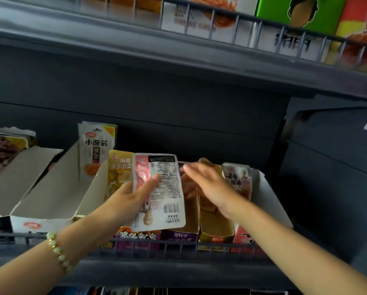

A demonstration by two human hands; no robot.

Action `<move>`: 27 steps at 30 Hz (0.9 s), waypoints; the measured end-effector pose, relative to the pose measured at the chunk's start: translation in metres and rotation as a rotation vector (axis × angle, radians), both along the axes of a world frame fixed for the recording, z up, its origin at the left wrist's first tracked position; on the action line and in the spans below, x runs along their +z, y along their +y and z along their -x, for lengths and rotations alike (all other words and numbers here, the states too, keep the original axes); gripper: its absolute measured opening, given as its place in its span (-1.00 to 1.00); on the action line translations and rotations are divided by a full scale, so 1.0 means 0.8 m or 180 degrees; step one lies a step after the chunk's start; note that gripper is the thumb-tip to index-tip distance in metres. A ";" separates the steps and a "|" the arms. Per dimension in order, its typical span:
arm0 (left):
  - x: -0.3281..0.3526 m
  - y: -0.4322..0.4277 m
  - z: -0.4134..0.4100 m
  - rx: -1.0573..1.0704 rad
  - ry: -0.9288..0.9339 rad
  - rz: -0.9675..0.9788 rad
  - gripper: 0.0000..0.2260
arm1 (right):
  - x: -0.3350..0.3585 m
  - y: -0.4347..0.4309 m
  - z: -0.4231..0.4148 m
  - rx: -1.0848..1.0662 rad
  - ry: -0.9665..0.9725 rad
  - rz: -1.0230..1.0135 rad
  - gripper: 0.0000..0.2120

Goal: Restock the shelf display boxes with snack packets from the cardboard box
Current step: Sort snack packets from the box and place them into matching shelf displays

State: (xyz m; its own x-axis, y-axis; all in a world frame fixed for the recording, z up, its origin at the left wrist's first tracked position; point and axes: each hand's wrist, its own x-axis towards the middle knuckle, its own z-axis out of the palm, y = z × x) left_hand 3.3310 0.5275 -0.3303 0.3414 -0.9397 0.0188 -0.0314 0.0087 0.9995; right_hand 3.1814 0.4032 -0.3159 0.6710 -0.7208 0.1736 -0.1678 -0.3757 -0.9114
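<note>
Bracelet (58, 252) lower left; left hand (131, 195) pinches pink packet (167, 199), right hand (208, 184) open at purple box (179, 236): grip looks loose, I may drop it.

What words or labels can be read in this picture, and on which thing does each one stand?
"小面筋": white packet in a display box.
"麻酱": yellow packet beside it.
On the pink-striped packet, held by the left hand: fine print, barcode, too small to read.
Blurred: box fronts, upper shelf boxes.
</note>
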 end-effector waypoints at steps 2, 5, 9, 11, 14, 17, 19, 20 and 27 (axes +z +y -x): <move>0.003 0.007 0.005 -0.0006 -0.0012 0.0063 -0.79 | -0.006 0.031 -0.005 0.0303 -0.0147 -0.0713 -0.72; 0.004 0.018 0.005 0.0314 -0.0031 0.0079 -0.72 | -0.010 0.054 -0.010 0.0202 -0.0459 -0.0916 -0.75; 0.009 0.042 0.005 0.0613 -0.1444 0.0202 -0.62 | 0.003 0.078 -0.012 -0.0161 -0.0462 -0.0348 -0.84; 0.018 0.056 0.014 -0.0023 -0.1413 0.0112 -0.58 | 0.009 0.095 -0.014 -0.0005 -0.0428 -0.0240 -0.83; 0.025 0.067 0.015 -0.0463 -0.0374 0.0108 -0.37 | 0.018 0.122 -0.017 0.0281 -0.0432 -0.0343 -0.78; 0.026 0.074 0.006 0.0474 0.0210 0.0184 -0.68 | 0.019 0.130 -0.016 0.0089 -0.0392 -0.0161 -0.81; 0.028 0.074 0.006 0.0727 0.0268 0.0315 -0.73 | 0.015 0.128 -0.013 -0.0190 -0.0283 -0.0056 -0.70; 0.031 0.073 0.009 0.0686 0.0389 0.0430 -0.72 | 0.013 0.127 -0.011 -0.0297 -0.0224 -0.0108 -0.64; 0.038 0.044 0.055 0.0298 0.0318 0.0634 -0.76 | 0.012 0.117 0.021 -0.0077 -0.1251 -0.1778 -0.75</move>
State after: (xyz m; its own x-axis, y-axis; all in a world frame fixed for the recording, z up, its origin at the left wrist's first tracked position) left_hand 3.2869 0.5625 -0.3000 0.4364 -0.8850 0.1622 0.0577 0.2075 0.9765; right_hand 3.1647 0.4964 -0.3064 0.6169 -0.7870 -0.0013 0.2129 0.1685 -0.9624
